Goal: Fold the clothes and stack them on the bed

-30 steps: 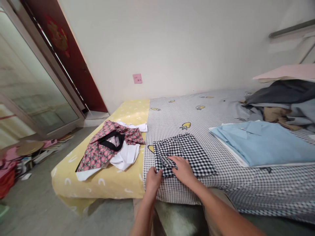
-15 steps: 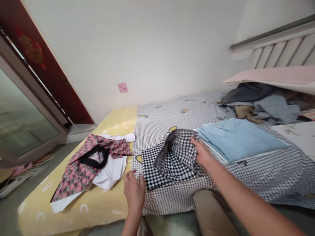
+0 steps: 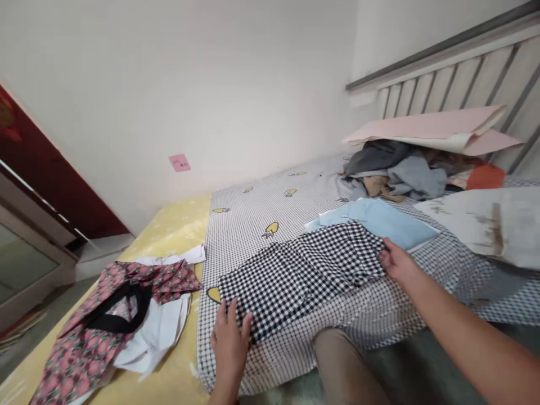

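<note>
A black-and-white checked garment (image 3: 299, 270) lies spread across the bed's near edge. My left hand (image 3: 230, 340) rests flat on its left corner, fingers stretched out and pressing it down. My right hand (image 3: 396, 261) grips the garment's right end, fingers closed on the cloth, and holds it stretched toward a folded light blue shirt (image 3: 375, 219) that lies just behind.
A pink floral garment with a black collar (image 3: 109, 320) lies over white cloth (image 3: 156, 337) on the yellow sheet at left. A heap of grey and tan clothes (image 3: 396, 174) sits under pink sheets by the headboard. A pale printed cloth (image 3: 485, 222) lies at right. My knee (image 3: 341, 365) is below the bed edge.
My right hand has pulled the checked garment open to the right, from a folded bundle into a long flat piece. My left hand moved onto its left corner. The view swung right.
</note>
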A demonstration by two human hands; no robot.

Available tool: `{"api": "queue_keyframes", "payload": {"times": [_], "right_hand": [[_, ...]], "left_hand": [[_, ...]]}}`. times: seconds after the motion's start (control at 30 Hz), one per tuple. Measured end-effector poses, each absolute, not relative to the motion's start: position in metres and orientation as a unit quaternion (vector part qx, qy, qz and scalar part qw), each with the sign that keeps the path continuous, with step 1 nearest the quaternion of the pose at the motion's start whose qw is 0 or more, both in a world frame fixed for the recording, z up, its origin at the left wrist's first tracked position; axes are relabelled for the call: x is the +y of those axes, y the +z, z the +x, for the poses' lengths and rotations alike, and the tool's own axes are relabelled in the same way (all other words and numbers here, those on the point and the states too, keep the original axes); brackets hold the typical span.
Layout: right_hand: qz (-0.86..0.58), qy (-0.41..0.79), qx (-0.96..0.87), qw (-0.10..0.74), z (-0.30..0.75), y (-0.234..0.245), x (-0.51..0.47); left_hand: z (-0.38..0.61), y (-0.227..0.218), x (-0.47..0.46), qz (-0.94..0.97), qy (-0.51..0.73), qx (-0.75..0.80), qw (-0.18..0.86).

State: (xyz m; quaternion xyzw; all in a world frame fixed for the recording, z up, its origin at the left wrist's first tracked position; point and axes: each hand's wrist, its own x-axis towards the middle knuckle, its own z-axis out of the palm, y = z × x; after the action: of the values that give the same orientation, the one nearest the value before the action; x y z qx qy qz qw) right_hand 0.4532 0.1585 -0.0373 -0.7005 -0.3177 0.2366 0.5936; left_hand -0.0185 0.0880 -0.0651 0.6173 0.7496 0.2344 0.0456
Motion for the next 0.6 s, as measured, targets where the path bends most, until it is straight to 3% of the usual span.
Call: {"api": "queue_keyframes", "payload": {"times": [0.13, 0.27, 0.43, 0.6], "right_hand": [[-0.688, 0.259, -0.218, 0.642, 0.453, -0.046, 0.131], [-0.653, 0.217, -0.189, 0.701, 0.433, -0.069, 0.090], [-0.666, 0.311, -0.243, 0.633, 0.363, -0.092, 0.043], [-0.581, 0.444, -0.363, 0.577, 0.296, -0.082, 0.041]], "left_hand": [[-0.040, -0.064, 0.078, 0.494, 0.233, 0.835, 0.068], [-0.032, -0.059, 0.073, 0.511, 0.177, 0.838, 0.068], [-0.017, -0.049, 0.088, 0.522, 0.256, 0.809, 0.091], [-0.057, -0.012, 0.108, 0.533, 0.305, 0.784, 0.087]]}}
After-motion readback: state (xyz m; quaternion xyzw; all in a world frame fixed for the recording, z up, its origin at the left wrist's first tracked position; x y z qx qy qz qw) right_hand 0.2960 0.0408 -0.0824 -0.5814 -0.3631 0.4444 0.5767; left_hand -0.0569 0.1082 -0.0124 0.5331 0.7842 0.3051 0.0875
